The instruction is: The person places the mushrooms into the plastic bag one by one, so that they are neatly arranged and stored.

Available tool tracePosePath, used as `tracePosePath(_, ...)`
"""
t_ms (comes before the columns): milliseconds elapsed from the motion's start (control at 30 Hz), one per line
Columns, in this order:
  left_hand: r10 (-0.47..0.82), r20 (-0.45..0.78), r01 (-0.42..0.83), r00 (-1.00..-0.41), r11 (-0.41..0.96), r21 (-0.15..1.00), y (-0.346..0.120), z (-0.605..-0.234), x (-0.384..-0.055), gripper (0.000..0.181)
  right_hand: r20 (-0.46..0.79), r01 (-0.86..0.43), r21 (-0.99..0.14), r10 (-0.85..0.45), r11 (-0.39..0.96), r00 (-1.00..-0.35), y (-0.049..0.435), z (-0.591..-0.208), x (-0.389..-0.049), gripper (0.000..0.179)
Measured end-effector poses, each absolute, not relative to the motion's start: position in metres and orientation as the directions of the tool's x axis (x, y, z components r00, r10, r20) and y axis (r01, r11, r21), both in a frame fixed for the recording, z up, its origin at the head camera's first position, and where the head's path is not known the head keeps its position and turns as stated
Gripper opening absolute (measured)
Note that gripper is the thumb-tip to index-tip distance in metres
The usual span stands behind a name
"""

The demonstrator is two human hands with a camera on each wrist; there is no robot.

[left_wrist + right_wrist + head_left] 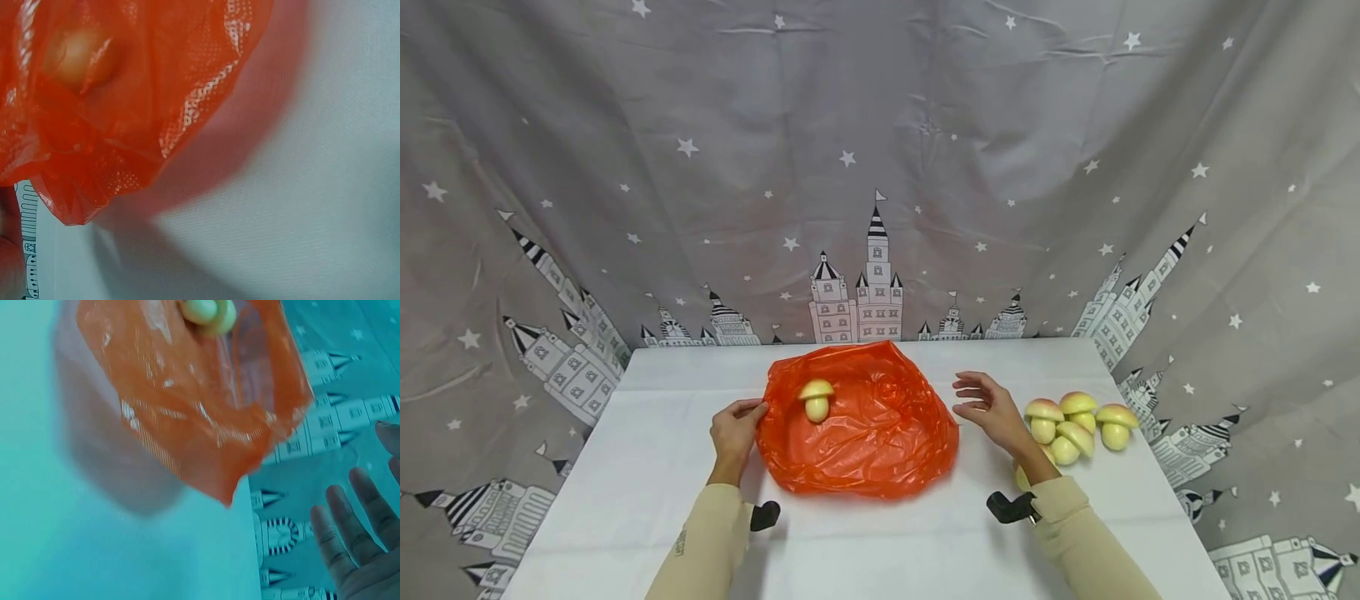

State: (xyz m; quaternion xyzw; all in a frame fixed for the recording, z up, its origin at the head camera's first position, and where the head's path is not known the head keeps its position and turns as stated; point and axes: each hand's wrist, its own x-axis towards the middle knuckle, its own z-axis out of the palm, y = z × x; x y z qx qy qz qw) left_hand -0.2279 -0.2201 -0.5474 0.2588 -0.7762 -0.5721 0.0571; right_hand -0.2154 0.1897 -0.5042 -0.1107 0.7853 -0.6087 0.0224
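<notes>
A thin red plastic bag (857,450) lies spread with its mouth open on the white table. Inside it, toward the left, is a yellow toy mushroom (816,400); through the film it appears as a blurred pale lump in the left wrist view. My left hand (735,429) pinches the bag's left rim between thumb and fingers. To the right of the bag, my right hand (992,408) is held apart from it, fingers spread and nothing in them. In the right wrist view those fingers (350,528) look nearly straight.
Several yellow toy mushrooms with reddish caps (1077,402) are bunched on the table's right side, one partly hidden behind my right forearm. A grey curtain (737,208) printed with castles and stars hangs behind the white table (880,550) and down its sides.
</notes>
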Motion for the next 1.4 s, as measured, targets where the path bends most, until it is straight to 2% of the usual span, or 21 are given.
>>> tracePosePath(267, -0.472, -0.235, -0.358, -0.85, 0.188, 0.915, -0.219, -0.545, -0.229, 0.031, 0.129, -0.171, -0.937, -0.153, 0.305, -0.98, 0.228, -0.515, -0.202, 0.045)
tracePosePath(500, -0.474, -0.226, -0.356, -0.851, 0.205, 0.912, -0.217, -0.545, -0.228, 0.031, 0.227, -0.219, -0.891, -0.026, 0.398, -0.973, 0.253, -0.525, -0.181, 0.035)
tracePosePath(700, -0.475, -0.235, -0.36, -0.848, 0.192, 0.913, -0.215, -0.545, -0.229, 0.03, 0.176, -0.144, -0.871, 0.025, 0.469, -0.984, 0.266, -0.544, -0.173, 0.036)
tracePosePath(833, -0.489, -0.198, -0.334, -0.849, 0.208, 0.919, -0.216, -0.545, -0.227, 0.029, 0.158, -0.123, -0.879, 0.038, 0.461, -0.987, 0.27, -0.56, -0.168, 0.037)
tracePosePath(933, -0.496, -0.165, -0.305, -0.852, 0.215, 0.928, -0.217, -0.547, -0.225, 0.028, 0.228, -0.183, -0.88, 0.051, 0.439, -0.972, 0.271, -0.57, -0.164, 0.033)
tracePosePath(1100, -0.492, -0.176, -0.305, -0.852, 0.195, 0.932, -0.219, -0.549, -0.225, 0.028, 0.315, -0.262, -0.875, 0.068, 0.407, -0.947, 0.271, -0.583, -0.16, 0.031)
tracePosePath(1233, -0.486, -0.186, -0.309, -0.854, 0.186, 0.933, -0.219, -0.549, -0.226, 0.029, 0.295, -0.227, -0.864, 0.087, 0.45, -0.951, 0.266, -0.578, -0.154, 0.031)
tracePosePath(1400, -0.497, -0.196, -0.324, -0.845, 0.184, 0.928, -0.219, -0.55, -0.226, 0.029, 0.212, -0.132, -0.858, 0.107, 0.497, -0.971, 0.266, -0.589, -0.15, 0.027)
